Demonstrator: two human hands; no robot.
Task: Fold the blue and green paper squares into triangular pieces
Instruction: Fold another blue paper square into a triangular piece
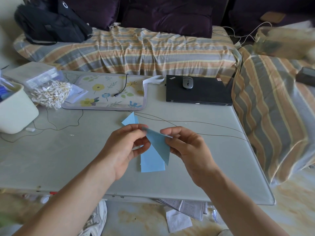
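A blue paper folded into a long triangle (159,145) hangs above the table, point downward. My left hand (126,147) pinches its top left corner, and my right hand (185,147) pinches its top right edge. Under it, flat blue paper squares (151,163) lie stacked on the grey table (68,155). A folded blue triangular piece (130,119) lies just beyond my hands. No green paper is in view.
A closed black laptop (201,92) with a grey mouse (187,82) sits at the back right. A floral mat (109,92) with a cable, a bag of cotton swabs (51,94) and a cream container (15,109) occupy the left. Thin wires (204,128) cross the table behind my hands.
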